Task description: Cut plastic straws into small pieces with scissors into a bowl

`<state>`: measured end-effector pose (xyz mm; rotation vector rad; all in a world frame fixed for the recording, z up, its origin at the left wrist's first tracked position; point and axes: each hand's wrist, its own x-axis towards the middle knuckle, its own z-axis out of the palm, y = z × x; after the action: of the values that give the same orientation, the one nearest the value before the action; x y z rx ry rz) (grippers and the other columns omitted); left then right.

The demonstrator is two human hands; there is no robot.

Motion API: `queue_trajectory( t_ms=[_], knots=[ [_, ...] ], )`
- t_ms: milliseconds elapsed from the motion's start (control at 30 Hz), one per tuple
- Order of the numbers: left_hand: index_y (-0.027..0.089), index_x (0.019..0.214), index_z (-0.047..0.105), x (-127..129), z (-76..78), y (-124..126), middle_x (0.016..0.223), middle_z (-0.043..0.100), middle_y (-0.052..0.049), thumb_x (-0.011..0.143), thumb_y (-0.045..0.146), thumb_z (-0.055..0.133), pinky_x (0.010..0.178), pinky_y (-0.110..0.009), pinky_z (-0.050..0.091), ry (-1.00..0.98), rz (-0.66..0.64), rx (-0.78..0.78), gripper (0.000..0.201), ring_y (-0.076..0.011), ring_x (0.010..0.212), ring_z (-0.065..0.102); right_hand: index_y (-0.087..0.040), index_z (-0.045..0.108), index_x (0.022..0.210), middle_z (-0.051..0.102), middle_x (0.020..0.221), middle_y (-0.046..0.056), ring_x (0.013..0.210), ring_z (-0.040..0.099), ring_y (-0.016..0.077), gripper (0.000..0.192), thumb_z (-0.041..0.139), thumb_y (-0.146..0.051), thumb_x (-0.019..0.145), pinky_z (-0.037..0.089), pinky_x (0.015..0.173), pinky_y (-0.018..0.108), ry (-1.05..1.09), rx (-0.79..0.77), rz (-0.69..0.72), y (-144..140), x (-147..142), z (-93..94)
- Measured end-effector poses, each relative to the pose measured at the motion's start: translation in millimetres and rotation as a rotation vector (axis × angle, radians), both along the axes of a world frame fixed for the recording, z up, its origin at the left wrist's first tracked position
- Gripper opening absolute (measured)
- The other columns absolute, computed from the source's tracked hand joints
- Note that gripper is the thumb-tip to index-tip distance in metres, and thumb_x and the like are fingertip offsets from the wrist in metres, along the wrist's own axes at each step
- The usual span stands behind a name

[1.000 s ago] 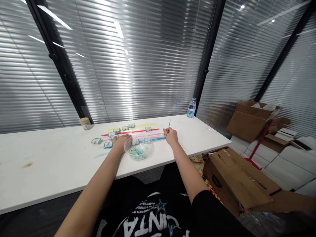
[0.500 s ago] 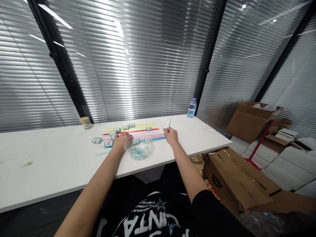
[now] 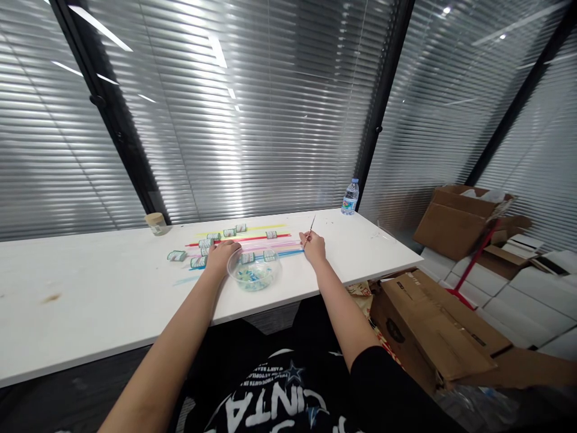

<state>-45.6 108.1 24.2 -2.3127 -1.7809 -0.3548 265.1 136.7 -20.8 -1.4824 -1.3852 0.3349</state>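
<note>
My left hand lies palm down on the white table, over the coloured paper strips and just left of a clear plastic bowl holding blue-green bits. Small rolled paper pieces are scattered among the yellow, red, pink and blue strips. At the strips' right ends, my right hand pinches a thin stick tool that points up and away.
A water bottle stands at the table's far right corner and a small jar at the back left. Open cardboard boxes and white cartons fill the floor on the right. Blinds run behind the table.
Both hands stay almost where they were. The stick tool in my right hand has tilted slightly to the right.
</note>
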Motion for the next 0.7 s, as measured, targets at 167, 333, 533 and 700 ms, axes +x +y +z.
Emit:
queue_trajectory(
  t_ms=[167,333,533,700],
  knots=[
    [0.022,0.103,0.068,0.8,0.5,0.0,0.113,0.066,-0.012,0.092,0.038,0.039,0.092,-0.045,0.039,-0.017,0.03,0.005,0.035,-0.0311,0.112,0.058,-0.024,0.06,0.075,0.067,0.069,0.003,0.069,0.063,0.0201,0.032,0.05,-0.053,0.085,0.044,0.064,0.027,0.011,-0.005,-0.015,0.0,0.1,0.8],
    [0.023,0.107,0.069,1.0,0.1,0.7,0.119,0.065,-0.013,0.091,0.037,0.041,0.093,-0.046,0.037,-0.037,0.085,0.009,0.035,-0.0319,0.115,0.056,-0.024,0.062,0.077,0.067,0.069,0.004,0.071,0.064,0.0211,0.031,0.05,-0.051,0.086,0.044,0.063,0.028,0.019,-0.019,-0.003,-1.5,-0.7,3.1],
    [0.023,0.099,0.072,3.7,3.1,-2.5,0.114,0.066,-0.013,0.091,0.04,0.04,0.095,-0.047,0.036,-0.02,0.025,0.008,0.036,-0.0316,0.111,0.057,-0.023,0.063,0.082,0.068,0.073,0.005,0.074,0.065,0.0214,0.029,0.051,-0.049,0.087,0.044,0.065,0.028,-0.006,-0.033,0.017,-2.9,0.2,4.6],
    [0.022,0.093,0.072,5.9,4.9,-5.0,0.109,0.067,-0.013,0.09,0.035,0.042,0.092,-0.046,0.038,-0.001,0.02,-0.005,0.033,-0.0313,0.108,0.058,-0.023,0.062,0.094,0.069,0.08,0.005,0.077,0.064,0.0215,0.03,0.051,-0.051,0.088,0.043,0.068,0.03,-0.114,-0.059,0.043,-3.7,0.2,4.7]
  ],
)
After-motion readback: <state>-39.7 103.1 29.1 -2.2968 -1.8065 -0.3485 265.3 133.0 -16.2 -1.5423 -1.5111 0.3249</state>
